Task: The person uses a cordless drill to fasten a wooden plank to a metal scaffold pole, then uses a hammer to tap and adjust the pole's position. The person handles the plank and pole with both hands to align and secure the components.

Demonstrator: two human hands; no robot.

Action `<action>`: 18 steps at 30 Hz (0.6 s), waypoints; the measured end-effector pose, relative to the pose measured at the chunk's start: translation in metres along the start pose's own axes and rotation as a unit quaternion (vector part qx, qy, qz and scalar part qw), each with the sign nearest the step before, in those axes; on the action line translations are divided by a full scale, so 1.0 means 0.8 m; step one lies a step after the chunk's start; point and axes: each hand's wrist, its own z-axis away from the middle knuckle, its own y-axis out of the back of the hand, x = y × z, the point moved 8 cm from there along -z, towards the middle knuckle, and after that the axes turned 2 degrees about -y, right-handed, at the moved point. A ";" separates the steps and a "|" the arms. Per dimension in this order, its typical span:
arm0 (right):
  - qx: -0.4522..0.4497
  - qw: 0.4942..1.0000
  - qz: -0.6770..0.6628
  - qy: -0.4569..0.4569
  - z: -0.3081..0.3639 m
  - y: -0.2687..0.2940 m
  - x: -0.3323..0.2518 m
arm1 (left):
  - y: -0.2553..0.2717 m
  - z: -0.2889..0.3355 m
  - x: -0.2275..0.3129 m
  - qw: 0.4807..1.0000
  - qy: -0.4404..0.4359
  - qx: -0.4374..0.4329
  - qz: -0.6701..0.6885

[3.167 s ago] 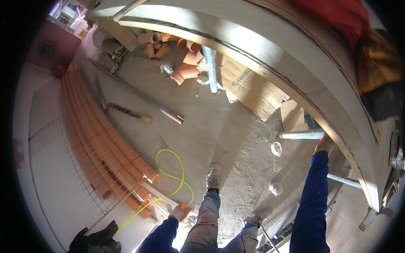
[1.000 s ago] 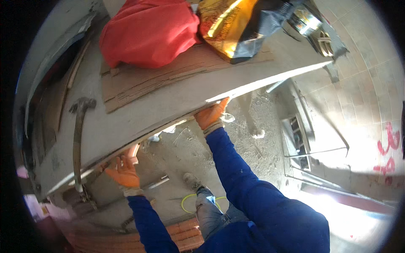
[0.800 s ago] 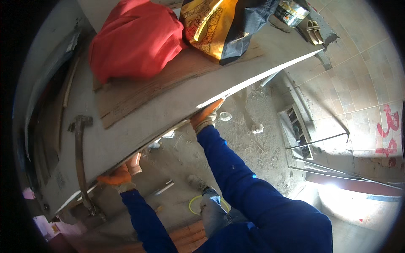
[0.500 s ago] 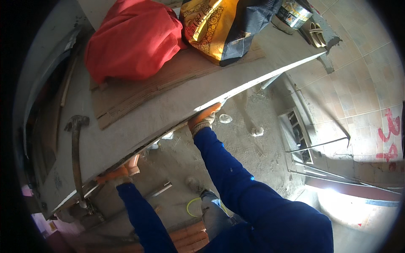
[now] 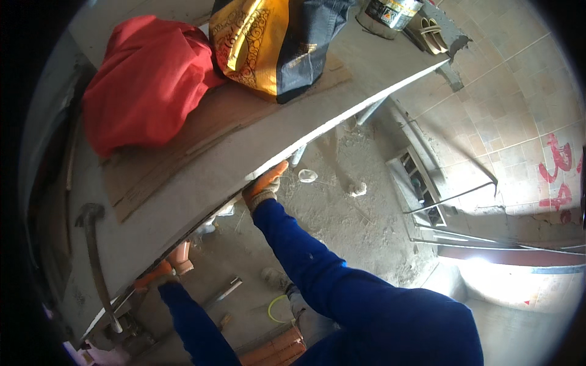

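Note:
A long grey slab (image 5: 201, 210) crosses the view on a slant, its white edge toward me. My right hand (image 5: 267, 185), in an orange-faced glove, is closed on that edge near its middle; some fingers are out of sight beneath it. My left hand (image 5: 154, 276), also gloved, is at the same edge lower down at the left. Its fingers are mostly hidden under the slab, so their grip does not show. A hammer (image 5: 96, 262) lies on the slab at the left, with its handle end reaching over the edge.
A red cloth bundle (image 5: 149, 82) and a yellow-and-black bag (image 5: 268, 52) rest on a brown board (image 5: 210, 131) atop the slab. Farther right are a paint can (image 5: 389, 15) and slippers (image 5: 432, 36). Pipe supports (image 5: 370, 111), rubble and a window frame (image 5: 421, 186) are below.
The view has shifted, so the slab and the things on it sit farther left. Both my hands stay at its edge, the right one slightly farther left in view.

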 end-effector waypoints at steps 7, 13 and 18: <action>-0.043 0.993 0.040 0.100 -0.030 0.014 0.000 | -0.006 -0.001 -0.002 1.000 0.012 -0.003 0.002; -0.029 0.999 0.020 -0.019 -0.017 0.017 0.008 | -0.015 0.010 0.017 1.000 0.015 -0.001 0.012; -0.101 0.992 0.069 -0.010 0.012 -0.012 -0.007 | -0.015 0.007 0.004 1.000 0.015 0.003 0.020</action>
